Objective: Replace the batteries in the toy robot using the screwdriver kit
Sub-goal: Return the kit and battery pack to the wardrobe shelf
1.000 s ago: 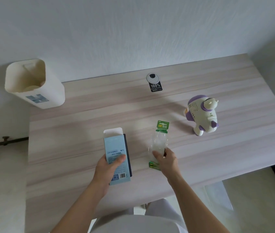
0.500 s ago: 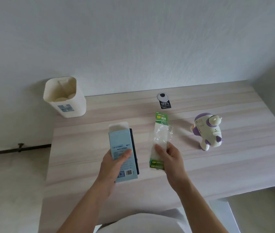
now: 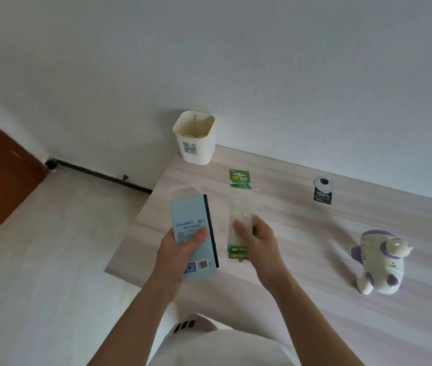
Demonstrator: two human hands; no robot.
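We had barely started: left hand (image 3: pixel 180 249) gripping the screwdriver kit (image 3: pixel 188 215), right hand (image 3: pixel 258 241) pinching the battery pack (image 3: pixel 242 210), toy robot (image 3: pixel 380 262) untouched.

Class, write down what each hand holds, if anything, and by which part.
The left hand grips the blue box by its lower half, thumb on the front. The right hand pinches the battery pack near its lower end.

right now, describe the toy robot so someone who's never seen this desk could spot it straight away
Find the pale wooden table set against the white wall and look to its right part. The toy robot sits there on its own. It is the only rounded figure, white with purple patches, whereas the battery pack, the blue screwdriver kit box and the black tag are flat packaging.
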